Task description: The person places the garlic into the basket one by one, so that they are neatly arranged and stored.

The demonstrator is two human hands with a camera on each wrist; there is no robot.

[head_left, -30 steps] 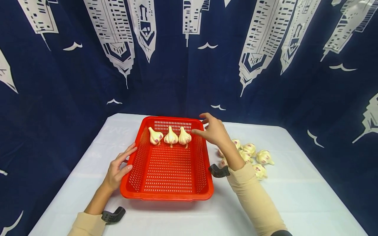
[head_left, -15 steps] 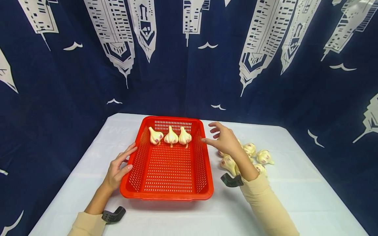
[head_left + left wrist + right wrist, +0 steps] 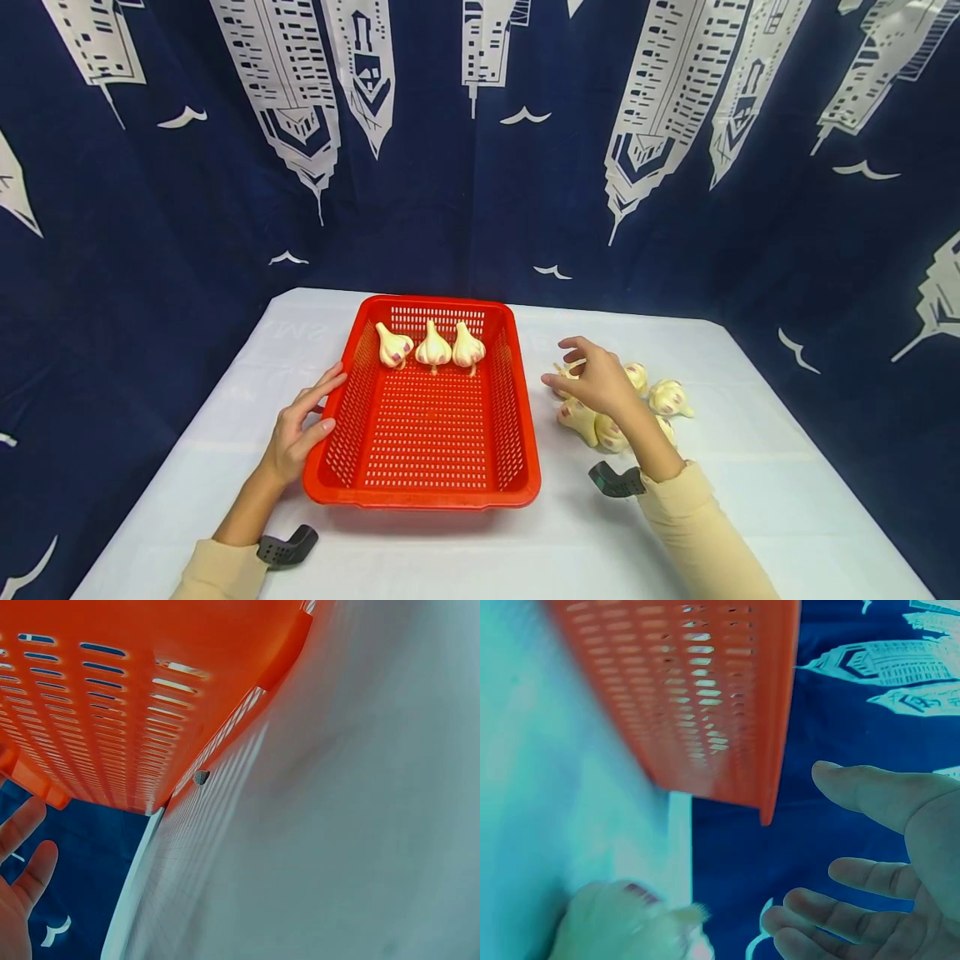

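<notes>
Three garlic bulbs lie side by side at the far end of a red plastic basket. My left hand rests at the basket's left rim, its fingers fairly straight; the left wrist view shows the fingers beside the basket's slotted wall. To the right of the basket, my right hand hovers over a loose group of garlic bulbs, thumb and fingers spread with nothing between them. One bulb shows blurred in the right wrist view, below the basket's side. The hand and forearm hide part of the group.
A white cloth covers the table under everything. Behind it hangs a dark blue curtain printed with white buildings and birds. Black wrist mounts sit at both wrists, the right one near the front of the garlic group.
My right hand has moved right and toward me, from over the basket's far right rim to above the loose garlic. The left hand, basket and three bulbs inside stay in place.
</notes>
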